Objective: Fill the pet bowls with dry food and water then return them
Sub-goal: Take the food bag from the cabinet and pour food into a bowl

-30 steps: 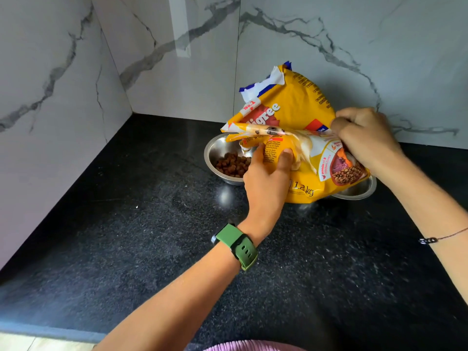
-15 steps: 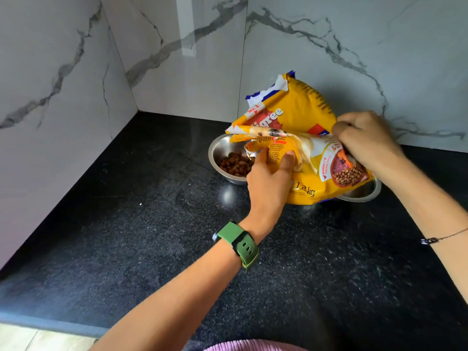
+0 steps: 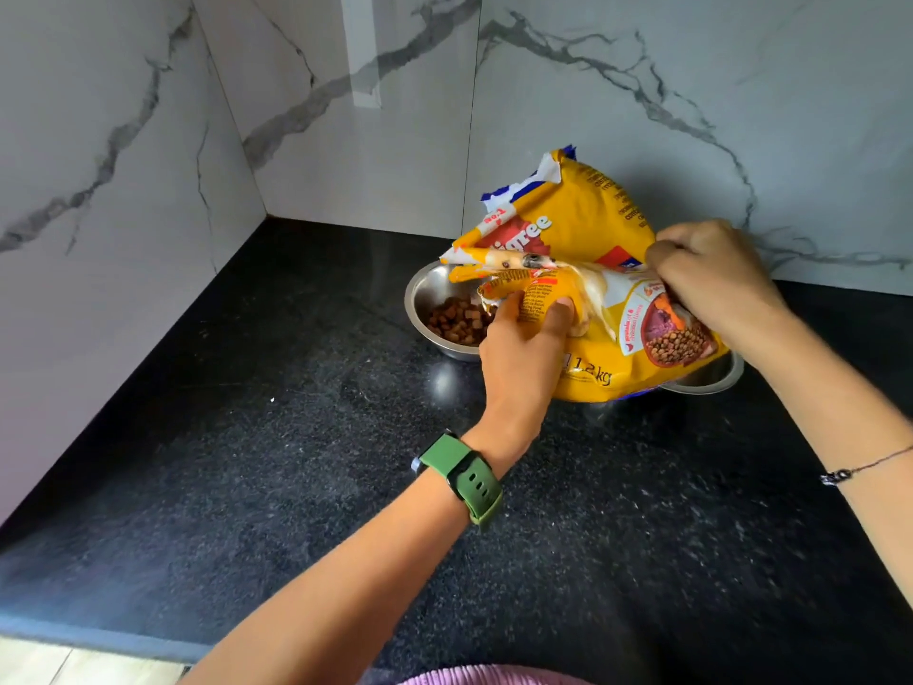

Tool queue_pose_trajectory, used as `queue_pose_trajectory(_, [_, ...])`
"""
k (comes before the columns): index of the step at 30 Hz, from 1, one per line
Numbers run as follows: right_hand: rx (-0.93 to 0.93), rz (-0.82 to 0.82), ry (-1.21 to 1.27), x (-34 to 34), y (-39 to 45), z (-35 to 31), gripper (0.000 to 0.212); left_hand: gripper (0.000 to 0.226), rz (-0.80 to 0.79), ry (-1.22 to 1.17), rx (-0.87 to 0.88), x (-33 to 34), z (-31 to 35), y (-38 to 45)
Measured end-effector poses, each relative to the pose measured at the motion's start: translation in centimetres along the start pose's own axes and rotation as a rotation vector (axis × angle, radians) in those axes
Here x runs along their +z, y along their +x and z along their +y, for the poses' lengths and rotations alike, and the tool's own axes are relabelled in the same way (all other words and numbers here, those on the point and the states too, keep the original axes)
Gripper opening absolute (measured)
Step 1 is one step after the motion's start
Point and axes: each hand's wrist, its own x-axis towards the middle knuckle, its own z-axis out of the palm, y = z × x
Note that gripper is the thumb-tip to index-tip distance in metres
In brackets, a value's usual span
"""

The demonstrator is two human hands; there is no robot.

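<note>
A yellow dry dog food bag (image 3: 588,224) stands folded over two steel bowls on the black counter. My left hand (image 3: 518,358), with a green watch on its wrist, grips the folded front of the bag. My right hand (image 3: 711,279) pinches the bag's fold on the right side. The left bowl (image 3: 425,299) holds brown kibble (image 3: 457,326) and is partly covered by the bag. Only the rim of the right bowl (image 3: 711,380) shows from under the bag; its inside is hidden.
The black speckled counter (image 3: 296,462) runs into a corner of white marble walls (image 3: 148,140) at the left and back. Its front edge (image 3: 99,635) lies near the bottom left, with pale floor below.
Both hands keep their hold on the bag with almost no movement. The view has drifted slightly, so everything sits a little lower in the frame.
</note>
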Motion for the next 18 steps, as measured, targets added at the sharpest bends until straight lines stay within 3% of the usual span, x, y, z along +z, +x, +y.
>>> queue_pose_trajectory(4, [-0.102, 0.120, 0.026, -0.24, -0.47, -0.37, 0.028, 0.052, 0.029, 0.064, 0.074, -0.06, 0.34, 0.01])
queue_pose_trajectory(14, [-0.040, 0.028, -0.074, -0.23, 0.04, -0.51, 0.028, 0.052, -0.006, -0.022, -0.048, 0.19, 0.20, 0.08])
queue_pose_trajectory(18, [-0.097, 0.100, -0.060, -0.60, -0.34, -0.85, 0.026, 0.060, 0.021, 0.011, 0.012, 0.20, 0.48, -0.44])
